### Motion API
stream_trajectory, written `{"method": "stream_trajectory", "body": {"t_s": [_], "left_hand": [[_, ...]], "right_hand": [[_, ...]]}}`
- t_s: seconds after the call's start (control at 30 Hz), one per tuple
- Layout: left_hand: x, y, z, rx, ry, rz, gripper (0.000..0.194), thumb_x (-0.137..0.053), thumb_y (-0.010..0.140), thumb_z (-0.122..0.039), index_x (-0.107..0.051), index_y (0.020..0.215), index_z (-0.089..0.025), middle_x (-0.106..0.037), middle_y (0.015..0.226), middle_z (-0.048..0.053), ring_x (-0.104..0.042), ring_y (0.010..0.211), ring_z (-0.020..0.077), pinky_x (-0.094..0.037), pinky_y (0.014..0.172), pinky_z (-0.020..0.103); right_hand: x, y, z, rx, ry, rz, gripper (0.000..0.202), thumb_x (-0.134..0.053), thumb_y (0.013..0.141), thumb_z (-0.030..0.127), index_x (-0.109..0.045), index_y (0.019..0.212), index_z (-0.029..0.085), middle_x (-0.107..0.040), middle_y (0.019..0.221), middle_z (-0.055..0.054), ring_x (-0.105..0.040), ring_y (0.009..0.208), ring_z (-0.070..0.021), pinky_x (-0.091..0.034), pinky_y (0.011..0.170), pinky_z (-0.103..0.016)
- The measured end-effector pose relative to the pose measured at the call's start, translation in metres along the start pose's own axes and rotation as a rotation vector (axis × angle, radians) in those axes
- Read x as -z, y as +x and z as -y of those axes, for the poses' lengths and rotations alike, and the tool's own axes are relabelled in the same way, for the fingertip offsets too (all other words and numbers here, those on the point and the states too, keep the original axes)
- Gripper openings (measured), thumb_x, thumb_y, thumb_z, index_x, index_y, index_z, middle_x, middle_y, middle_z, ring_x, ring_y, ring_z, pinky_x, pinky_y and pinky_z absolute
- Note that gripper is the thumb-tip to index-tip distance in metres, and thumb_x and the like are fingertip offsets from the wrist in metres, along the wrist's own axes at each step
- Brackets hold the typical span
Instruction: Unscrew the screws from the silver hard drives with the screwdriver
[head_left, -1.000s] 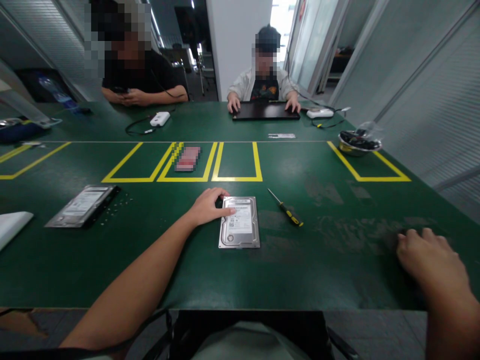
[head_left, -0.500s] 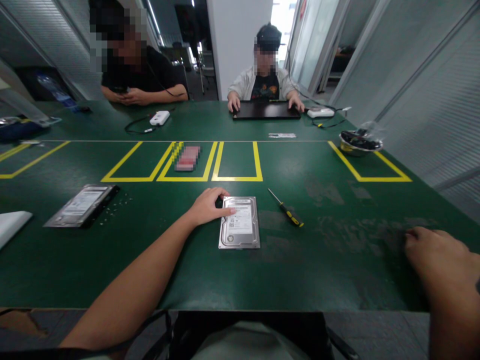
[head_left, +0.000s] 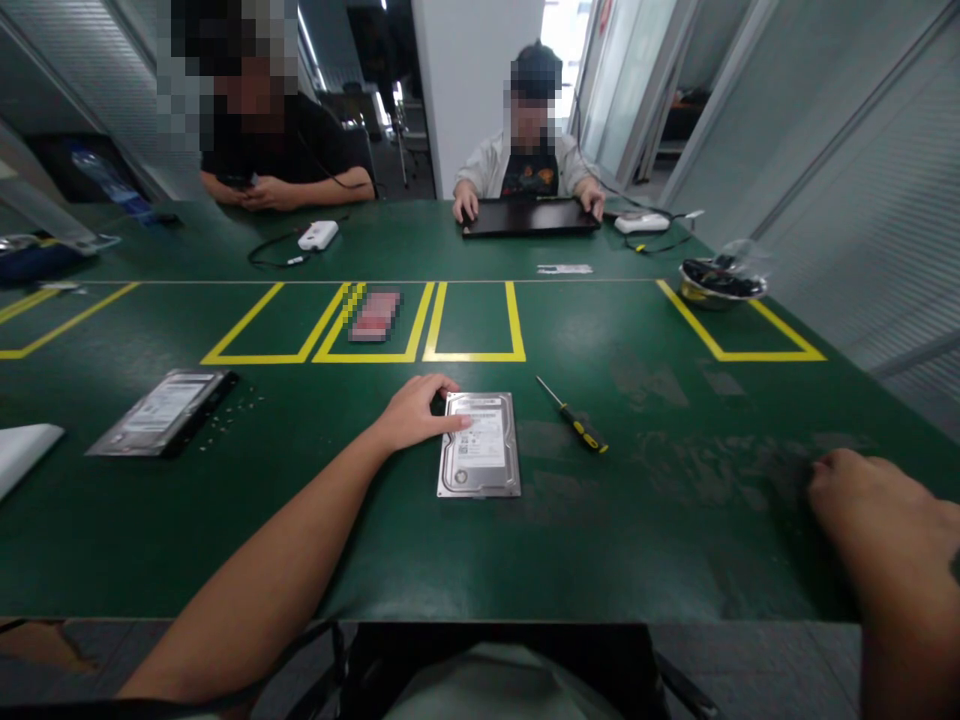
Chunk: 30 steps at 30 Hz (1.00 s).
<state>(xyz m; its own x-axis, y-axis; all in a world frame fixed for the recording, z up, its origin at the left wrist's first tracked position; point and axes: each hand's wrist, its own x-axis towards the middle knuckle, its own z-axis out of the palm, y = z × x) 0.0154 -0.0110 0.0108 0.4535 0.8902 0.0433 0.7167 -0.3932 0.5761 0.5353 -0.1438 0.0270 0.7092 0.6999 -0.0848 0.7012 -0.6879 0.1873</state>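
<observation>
A silver hard disk drive with a white label lies flat on the green table in front of me. My left hand holds it at its upper left corner, thumb on the label and fingers curled by the far edge. Just right of the drive is a screwdriver with a black and yellow handle, its tip pointing away to the left; neither hand touches it. Far to the right, my right hand rests on the tabletop, closed. Its fingers curl under, so whatever they may hold is hidden.
At left lies another hard drive beside scattered small bits, probably screws. A bowl of dark items stands back right. Across the table, one person holds a black flat panel; another sits at left. White power banks have cables.
My left hand and the drive stay put. My right hand has shifted only very slightly. The person opposite has tilted the black panel a little.
</observation>
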Motion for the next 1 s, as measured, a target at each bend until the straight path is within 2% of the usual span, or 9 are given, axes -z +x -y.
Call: {"method": "stream_trajectory", "body": {"t_s": [0.23, 0.43, 0.57, 0.73, 0.83, 1.0], "left_hand": [[-0.002, 0.000, 0.002, -0.005, 0.004, -0.011, 0.059, -0.066, 0.072, -0.067, -0.060, 0.110, -0.022, -0.064, 0.112, 0.007, -0.057, 0.102, 0.0271, -0.046, 0.085, 0.039], [-0.001, 0.000, 0.000, 0.001, 0.004, -0.006, 0.060, -0.066, 0.072, -0.067, -0.060, 0.111, -0.022, -0.064, 0.111, 0.007, -0.057, 0.102, 0.0269, -0.046, 0.085, 0.040], [-0.001, 0.000, 0.000, -0.001, 0.008, -0.007, 0.060, -0.066, 0.072, -0.067, -0.060, 0.111, -0.022, -0.064, 0.111, 0.007, -0.057, 0.101, 0.0266, -0.046, 0.084, 0.039], [-0.001, 0.000, 0.001, -0.004, 0.006, -0.009, 0.060, -0.066, 0.072, -0.067, -0.060, 0.111, -0.022, -0.064, 0.111, 0.007, -0.057, 0.100, 0.0266, -0.046, 0.083, 0.039], [-0.001, 0.000, 0.001, -0.003, 0.003, -0.006, 0.061, -0.066, 0.072, -0.067, -0.060, 0.111, -0.022, -0.064, 0.111, 0.008, -0.057, 0.101, 0.0270, -0.046, 0.083, 0.039], [-0.001, 0.000, 0.001, 0.001, 0.005, 0.000, 0.061, -0.066, 0.072, -0.068, -0.060, 0.112, -0.022, -0.064, 0.112, 0.008, -0.057, 0.101, 0.0270, -0.046, 0.084, 0.039]], "right_hand": [[0.001, 0.005, 0.000, -0.019, -0.004, 0.020, 0.051, -0.027, 0.093, 0.031, -0.066, 0.120, 0.012, -0.061, 0.123, -0.028, -0.061, 0.110, -0.0371, -0.033, 0.069, -0.044], [0.008, 0.004, 0.004, -0.005, 0.024, 0.022, 0.050, -0.031, 0.090, 0.027, -0.067, 0.118, 0.006, -0.062, 0.118, -0.032, -0.062, 0.107, -0.0427, -0.035, 0.067, -0.046], [0.008, 0.002, 0.003, 0.024, 0.031, -0.003, 0.049, -0.032, 0.092, 0.030, -0.066, 0.117, 0.007, -0.062, 0.116, -0.032, -0.063, 0.103, -0.0414, -0.037, 0.065, -0.044], [0.000, 0.008, -0.005, 0.147, 0.107, -0.113, 0.046, -0.036, 0.092, 0.032, -0.063, 0.120, 0.007, -0.062, 0.114, -0.031, -0.064, 0.100, -0.0371, -0.042, 0.070, -0.043], [-0.007, 0.018, -0.010, 0.217, 0.128, -0.104, 0.045, -0.040, 0.089, 0.026, -0.060, 0.122, 0.003, -0.062, 0.115, -0.032, -0.064, 0.099, -0.0349, -0.043, 0.076, -0.042], [-0.022, 0.035, -0.018, 0.217, 0.125, -0.121, 0.045, -0.034, 0.093, 0.028, -0.059, 0.123, 0.004, -0.063, 0.115, -0.031, -0.064, 0.098, -0.0347, -0.043, 0.078, -0.041]]}}
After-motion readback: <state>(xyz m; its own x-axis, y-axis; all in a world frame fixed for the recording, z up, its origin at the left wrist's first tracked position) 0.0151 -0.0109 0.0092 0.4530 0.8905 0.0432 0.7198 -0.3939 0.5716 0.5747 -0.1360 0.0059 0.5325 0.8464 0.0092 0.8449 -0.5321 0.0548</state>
